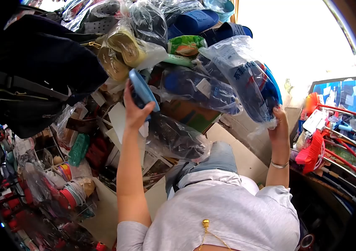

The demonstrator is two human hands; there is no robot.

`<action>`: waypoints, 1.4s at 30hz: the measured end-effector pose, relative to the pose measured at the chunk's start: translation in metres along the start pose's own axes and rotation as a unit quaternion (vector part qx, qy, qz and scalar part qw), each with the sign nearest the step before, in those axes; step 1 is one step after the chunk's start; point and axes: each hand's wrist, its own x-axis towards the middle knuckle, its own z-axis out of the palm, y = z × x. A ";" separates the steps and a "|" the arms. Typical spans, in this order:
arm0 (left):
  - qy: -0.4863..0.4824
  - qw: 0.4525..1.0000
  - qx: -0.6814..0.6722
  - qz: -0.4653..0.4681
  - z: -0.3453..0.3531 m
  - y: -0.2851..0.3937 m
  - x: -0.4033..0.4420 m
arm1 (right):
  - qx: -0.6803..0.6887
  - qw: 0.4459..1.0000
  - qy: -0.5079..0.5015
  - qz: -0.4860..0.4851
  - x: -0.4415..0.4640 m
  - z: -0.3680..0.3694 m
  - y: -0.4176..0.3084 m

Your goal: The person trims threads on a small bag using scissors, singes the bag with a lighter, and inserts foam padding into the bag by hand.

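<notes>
My left hand (134, 113) is closed around a light blue slipper (144, 91), held up with its thick sole edge showing. At the right, my right hand (279, 125) grips the lower end of a clear plastic bag (232, 52) with blue slippers (266, 94) inside. Between my hands lies another clear bag with dark blue slippers (201, 90). Closer to my lap rests a bagged dark pair (178, 136). Just beyond my left hand are yellow slippers (125, 48) in plastic.
Unwrapped blue slippers (194, 21) lie on the pile's far side. A dark backpack (39, 71) hangs at the left above mixed goods. Red brooms (313, 152) with long handles stand at the right. Cardboard (245, 146) surrounds my legs.
</notes>
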 end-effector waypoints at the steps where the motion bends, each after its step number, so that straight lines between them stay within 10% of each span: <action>1: -0.002 1.000 0.016 -0.004 -0.012 0.008 -0.002 | 0.005 1.000 -0.017 0.003 -0.003 0.007 0.006; 11: 0.055 0.994 -0.091 0.037 -0.037 0.017 -0.025 | -0.054 0.997 -0.046 0.005 0.048 0.008 0.028; 16: 0.026 0.997 -0.042 0.055 -0.015 0.016 -0.030 | -0.455 0.888 -0.057 0.018 0.091 0.025 0.051; 19: 0.006 0.999 -0.026 0.048 0.005 0.015 -0.043 | -0.378 0.915 0.026 -0.139 0.091 0.028 0.057; 21: 0.011 0.972 0.185 0.146 0.024 0.007 -0.039 | -0.586 0.717 0.078 -0.371 0.094 0.034 0.049; 23: 0.007 0.964 0.208 0.163 0.056 0.008 -0.033 | -0.557 0.669 0.054 -0.490 0.094 0.064 0.040; 42: 0.093 0.948 0.271 0.140 0.031 -0.047 -0.222 | -0.442 0.706 -0.381 -0.401 -0.009 0.213 0.170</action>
